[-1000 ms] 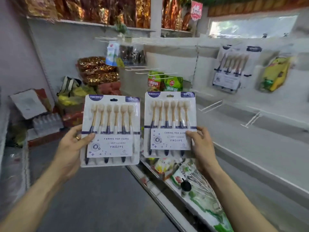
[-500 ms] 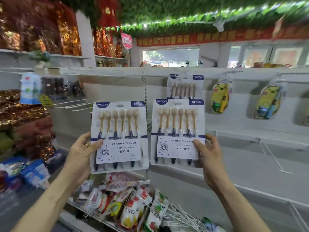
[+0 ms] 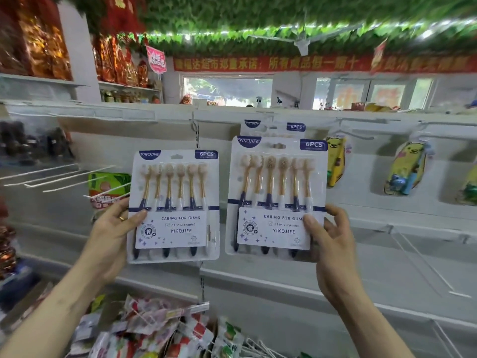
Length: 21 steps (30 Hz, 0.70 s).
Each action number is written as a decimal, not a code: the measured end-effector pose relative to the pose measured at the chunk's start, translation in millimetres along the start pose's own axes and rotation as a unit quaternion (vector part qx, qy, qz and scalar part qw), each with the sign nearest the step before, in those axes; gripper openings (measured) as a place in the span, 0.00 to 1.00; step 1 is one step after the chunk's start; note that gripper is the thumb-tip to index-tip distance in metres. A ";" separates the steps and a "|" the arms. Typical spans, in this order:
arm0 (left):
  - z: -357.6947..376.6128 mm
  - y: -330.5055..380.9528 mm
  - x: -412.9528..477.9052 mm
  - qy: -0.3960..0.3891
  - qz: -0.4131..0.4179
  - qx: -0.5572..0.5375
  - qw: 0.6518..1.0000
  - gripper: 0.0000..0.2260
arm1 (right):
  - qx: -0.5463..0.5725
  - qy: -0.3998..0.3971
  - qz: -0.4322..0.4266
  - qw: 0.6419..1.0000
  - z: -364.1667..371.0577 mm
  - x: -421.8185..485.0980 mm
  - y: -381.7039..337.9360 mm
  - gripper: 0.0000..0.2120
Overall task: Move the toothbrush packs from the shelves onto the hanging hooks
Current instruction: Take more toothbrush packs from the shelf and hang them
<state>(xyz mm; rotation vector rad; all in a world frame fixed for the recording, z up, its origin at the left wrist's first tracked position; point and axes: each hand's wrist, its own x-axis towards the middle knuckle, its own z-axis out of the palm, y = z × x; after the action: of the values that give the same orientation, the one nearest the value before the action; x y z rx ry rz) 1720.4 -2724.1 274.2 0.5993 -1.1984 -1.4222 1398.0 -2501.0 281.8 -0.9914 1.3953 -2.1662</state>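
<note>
I hold up two white blister packs of six gold-and-navy toothbrushes in front of the white hook wall. My left hand [image 3: 113,233] grips the left toothbrush pack [image 3: 174,202] by its lower left edge, thumb on the front. My right hand [image 3: 329,244] grips the right toothbrush pack [image 3: 277,192] by its lower right corner. The right pack stands higher and overlaps a third toothbrush pack [image 3: 273,126] that hangs on the wall behind it, only its top strip showing. The right pack's hang slot sits just below that hanging pack's top.
Bare white hooks [image 3: 59,177] jut out at the left, and more hooks [image 3: 423,264] at the lower right. Yellow cartoon packs [image 3: 406,167] hang to the right. Snack bags [image 3: 160,329] fill a bin below. A red-and-green bag [image 3: 108,186] hangs behind the left pack.
The view has swung right and upward to face the hook wall. Both packs rose, the right one more, and it now covers most of the hanging pack.
</note>
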 end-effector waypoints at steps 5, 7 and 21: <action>-8.9 -4.3 35.3 -0.018 0.003 -0.018 1.000 0.24 | 0.007 0.007 -0.029 1.000 17.7 -7.7 -18.3 0.13; -10.1 -5.5 45.6 -0.021 0.006 -0.020 1.000 0.25 | 0.011 0.014 -0.042 0.999 25.2 -9.5 -24.5 0.13; -16.1 -7.4 77.9 -0.071 -0.017 -0.036 0.997 0.23 | 0.006 0.058 -0.038 0.998 53.7 -9.2 -33.7 0.11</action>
<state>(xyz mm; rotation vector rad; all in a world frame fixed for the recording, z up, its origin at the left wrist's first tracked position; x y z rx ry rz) 1712.3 -2803.2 282.2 0.4763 -1.2472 -1.5509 1445.4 -2514.3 322.7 -0.9426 1.4157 -2.3190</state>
